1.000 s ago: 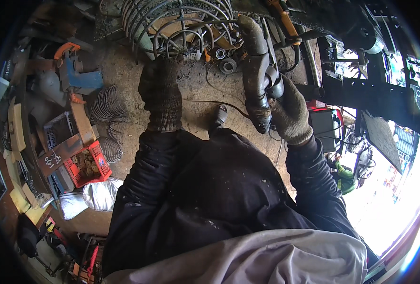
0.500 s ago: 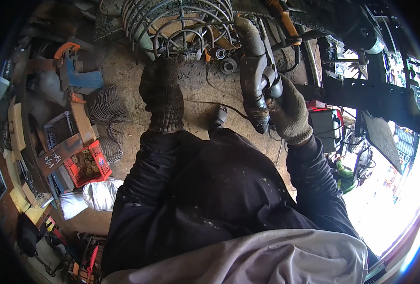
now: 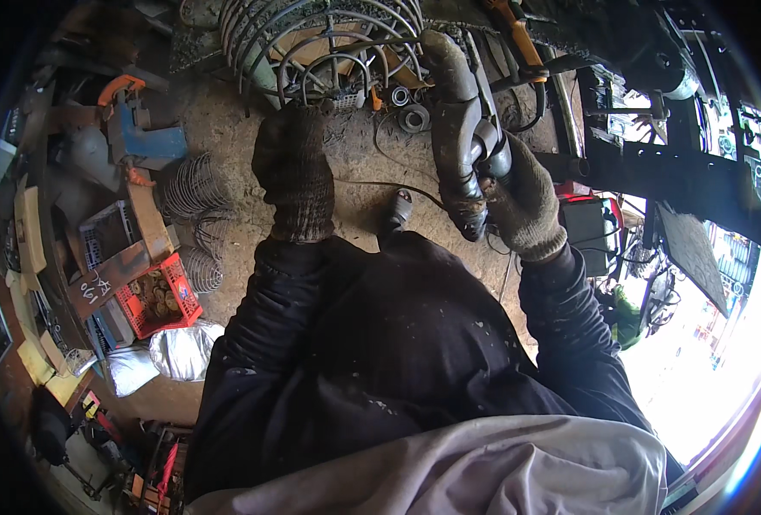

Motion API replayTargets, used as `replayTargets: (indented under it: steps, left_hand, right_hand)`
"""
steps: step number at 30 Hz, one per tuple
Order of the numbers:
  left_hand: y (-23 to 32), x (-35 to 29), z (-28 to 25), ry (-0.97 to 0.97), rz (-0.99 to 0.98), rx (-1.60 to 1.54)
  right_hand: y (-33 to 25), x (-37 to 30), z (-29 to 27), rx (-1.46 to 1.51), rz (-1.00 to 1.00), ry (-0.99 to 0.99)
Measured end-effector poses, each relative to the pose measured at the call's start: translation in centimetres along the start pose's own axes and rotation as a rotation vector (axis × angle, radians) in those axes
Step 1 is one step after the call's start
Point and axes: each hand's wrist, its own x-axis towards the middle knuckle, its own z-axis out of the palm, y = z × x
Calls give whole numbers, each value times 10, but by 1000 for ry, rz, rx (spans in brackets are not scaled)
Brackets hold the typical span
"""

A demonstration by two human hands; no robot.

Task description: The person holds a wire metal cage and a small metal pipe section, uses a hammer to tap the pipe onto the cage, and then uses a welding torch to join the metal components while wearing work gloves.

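At the top centre stands a cage of bent metal rods (image 3: 320,43), its hoops curving one behind another. In a dark knitted glove, my left hand (image 3: 294,176) is closed at the cage's lower edge, where the hoop ends run into the fist; the fingertips are hidden. My right hand (image 3: 524,202), in a paler, dirty knitted glove, grips what looks like a large pair of locking pliers (image 3: 457,129). The tool stands nearly upright, its screw end low and its curved jaw high, by a thin rod reaching across the cage. Some of the right fingers are behind the tool.
Metal rings (image 3: 413,118) lie on the floor beyond the pliers. An orange-handled power tool (image 3: 518,39) is at upper right. Left are a blue vise-like tool (image 3: 153,144), wire coils (image 3: 193,189) and a red basket (image 3: 178,292) of round parts. A dark steel frame (image 3: 681,167) stands right.
The pliers have shifted very slightly to the left in my right hand. My left hand stays where it was. A green-clad figure at the far right has changed posture.
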Motion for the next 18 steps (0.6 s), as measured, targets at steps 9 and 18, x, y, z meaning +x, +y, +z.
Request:
replayTargets:
  steps: [9, 18]
  left_hand:
    - [1, 0, -1, 17, 10, 116]
    - [4, -1, -5, -78, 313, 429]
  right_hand:
    - [1, 1, -1, -23, 21, -15]
    - [-7, 4, 3, -287, -33, -29]
